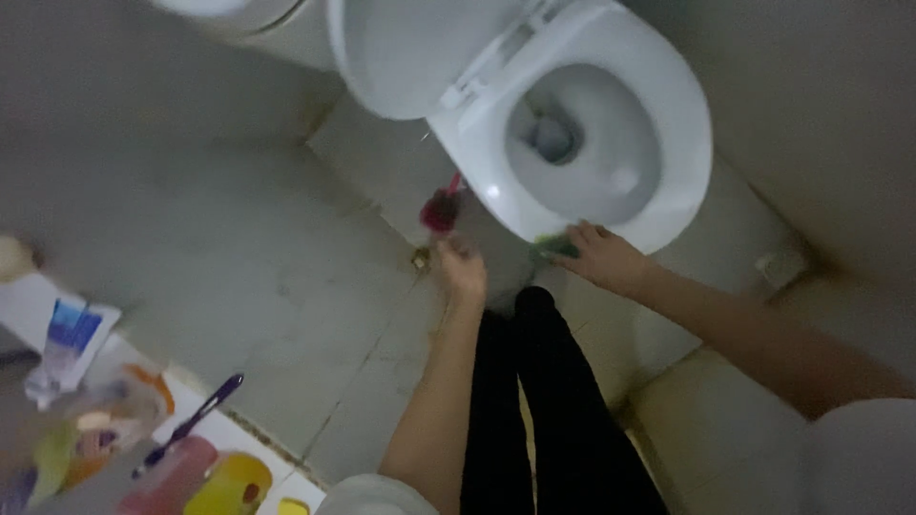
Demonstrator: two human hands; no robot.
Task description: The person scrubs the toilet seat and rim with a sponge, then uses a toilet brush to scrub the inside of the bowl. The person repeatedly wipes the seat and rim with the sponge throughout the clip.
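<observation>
Head: green sponge [555, 248] under right hand [603, 257]

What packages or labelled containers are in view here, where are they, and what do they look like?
Tube: lower left on the white ledge, flat, white with a blue panel.
Yellow container: bottom edge, rounded.
Pink bottle: beside it, lying tilted, blurred.
No signs or screens visible.

Purple toothbrush [191, 420] at 8 o'clock on a white shelf [229, 434], yellow container [232, 484] beside it (blurred), crumpled tube [69, 345] at 9, grey tiled floor [239, 257].
</observation>
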